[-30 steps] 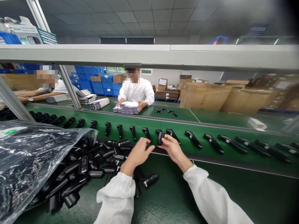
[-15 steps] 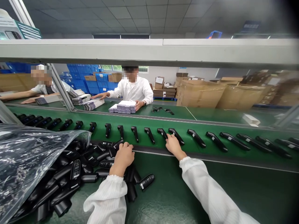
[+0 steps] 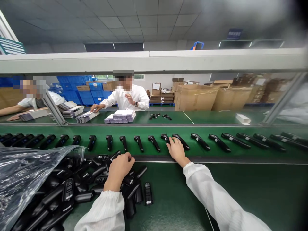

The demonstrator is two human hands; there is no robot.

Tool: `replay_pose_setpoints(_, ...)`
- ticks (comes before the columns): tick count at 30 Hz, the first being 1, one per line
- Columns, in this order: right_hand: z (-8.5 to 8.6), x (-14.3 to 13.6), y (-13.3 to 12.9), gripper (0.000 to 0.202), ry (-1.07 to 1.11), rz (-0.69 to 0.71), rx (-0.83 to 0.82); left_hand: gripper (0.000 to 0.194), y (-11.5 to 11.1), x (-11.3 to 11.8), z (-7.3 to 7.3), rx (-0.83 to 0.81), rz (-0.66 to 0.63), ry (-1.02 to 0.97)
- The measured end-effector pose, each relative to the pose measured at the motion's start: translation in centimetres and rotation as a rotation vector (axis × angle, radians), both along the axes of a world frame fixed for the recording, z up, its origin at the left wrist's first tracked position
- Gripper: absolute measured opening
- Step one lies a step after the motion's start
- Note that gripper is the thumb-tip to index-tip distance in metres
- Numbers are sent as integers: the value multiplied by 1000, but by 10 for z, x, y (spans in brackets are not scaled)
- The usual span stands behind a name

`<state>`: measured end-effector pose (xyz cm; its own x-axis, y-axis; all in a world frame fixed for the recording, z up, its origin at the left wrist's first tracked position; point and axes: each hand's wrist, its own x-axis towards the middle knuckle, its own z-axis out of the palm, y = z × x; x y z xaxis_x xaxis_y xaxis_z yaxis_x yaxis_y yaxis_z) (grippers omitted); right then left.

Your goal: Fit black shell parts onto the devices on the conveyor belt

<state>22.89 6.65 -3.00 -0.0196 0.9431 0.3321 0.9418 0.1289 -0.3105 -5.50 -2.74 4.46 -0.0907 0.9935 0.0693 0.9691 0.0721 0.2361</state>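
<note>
Half a second ago, the worker across the green belt (image 3: 146,131) had one hand on the white boxes (image 3: 123,116); now that hand (image 3: 130,99) is up in the air. In front of the belt, the loose black piece (image 3: 148,193) lay slanted and now points straight toward the belt. A second ago the right hand (image 3: 176,150) held a black piece up; now it is down on the belt.

Just in front of the belt, the left hand (image 3: 120,166) is loosely curled over the black pile (image 3: 84,196); I can't tell if it grips anything. The right hand is half open, its fingers bent at a bent black thing (image 3: 165,138) on the belt. I can't tell if it is gripping it.

The clear bag (image 3: 24,173), near the belt's left end, is cut off and covers part of the pile. The right fingers hide the bent thing's lower end.
</note>
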Motion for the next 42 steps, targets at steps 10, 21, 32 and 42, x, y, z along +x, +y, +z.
replay_pose_setpoints(10, 44, -80, -80, 45, 1413, 373, -647, 35, -9, 59, 19, 252, -62, -74)
replay_pose_setpoints(21, 72, -34, -89, 43, 1787, 657, -437, 11, -12, 96, 9, 129, -230, -1355)
replay_pose_setpoints(32, 45, -19, -77, 39, 1538, 491, -206, 10, -11, 87, 11, -19, -256, -936)
replay_pose_setpoints(42, 18, 57, -10, 37, 279, 122, -230, 46, -17, 51, 3, -251, -206, -99)
